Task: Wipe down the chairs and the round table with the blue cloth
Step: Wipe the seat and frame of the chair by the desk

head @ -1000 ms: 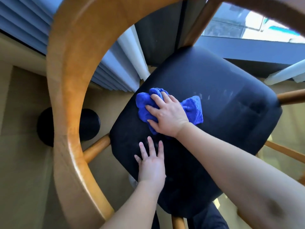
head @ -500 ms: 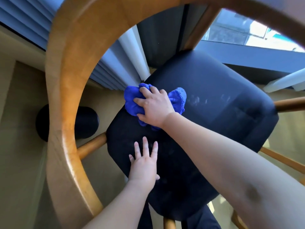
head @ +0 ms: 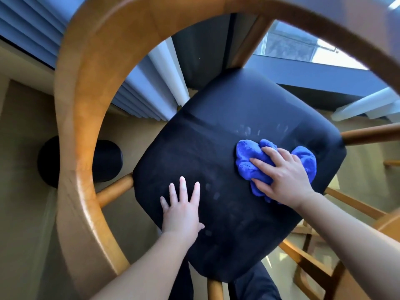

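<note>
I look down on a chair with a black padded seat (head: 216,135) and a curved wooden backrest hoop (head: 78,126) that rings the view. The bunched blue cloth (head: 246,163) lies on the right part of the seat. My right hand (head: 285,178) holds the cloth, fingers curved over the wad and pressing it onto the seat. My left hand (head: 181,211) rests flat on the seat's near left part, fingers spread, holding nothing. Faint smudges show on the seat above the cloth.
A black round object (head: 108,161) sits on the beige floor left of the seat, partly behind the hoop. Blue-grey blinds (head: 26,29) and a window fill the top. Wooden rails of another piece of furniture (head: 307,263) stand at the lower right.
My right hand has swept the cloth from the seat's far left corner across to its right side. The left hand stays flat on the near part of the seat.
</note>
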A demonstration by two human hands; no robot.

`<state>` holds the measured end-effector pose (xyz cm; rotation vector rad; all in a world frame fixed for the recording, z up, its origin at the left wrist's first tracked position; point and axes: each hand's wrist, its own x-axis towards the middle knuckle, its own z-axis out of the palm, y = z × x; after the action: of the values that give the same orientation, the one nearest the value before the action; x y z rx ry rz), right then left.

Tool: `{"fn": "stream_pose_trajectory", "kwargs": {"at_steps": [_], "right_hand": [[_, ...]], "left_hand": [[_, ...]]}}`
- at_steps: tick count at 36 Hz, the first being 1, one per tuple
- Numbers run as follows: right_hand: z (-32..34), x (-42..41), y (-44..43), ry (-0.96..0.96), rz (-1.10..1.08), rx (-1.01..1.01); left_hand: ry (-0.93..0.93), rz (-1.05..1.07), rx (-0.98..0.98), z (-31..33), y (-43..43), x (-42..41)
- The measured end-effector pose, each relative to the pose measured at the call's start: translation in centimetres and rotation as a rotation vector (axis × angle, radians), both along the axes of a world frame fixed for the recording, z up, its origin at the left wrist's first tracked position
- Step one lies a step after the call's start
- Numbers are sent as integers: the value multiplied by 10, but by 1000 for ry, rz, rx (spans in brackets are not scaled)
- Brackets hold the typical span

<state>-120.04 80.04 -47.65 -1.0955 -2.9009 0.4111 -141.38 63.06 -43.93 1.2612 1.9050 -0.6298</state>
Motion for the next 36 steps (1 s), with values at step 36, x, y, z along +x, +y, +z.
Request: {"fn": "stream_pose_trajectory", "kwargs": {"at_steps": [36], "right_hand": [[-7,-245,79,-88,-48,40]], "left_hand": [[-75,-73,-62,-17,22,-13]]}}
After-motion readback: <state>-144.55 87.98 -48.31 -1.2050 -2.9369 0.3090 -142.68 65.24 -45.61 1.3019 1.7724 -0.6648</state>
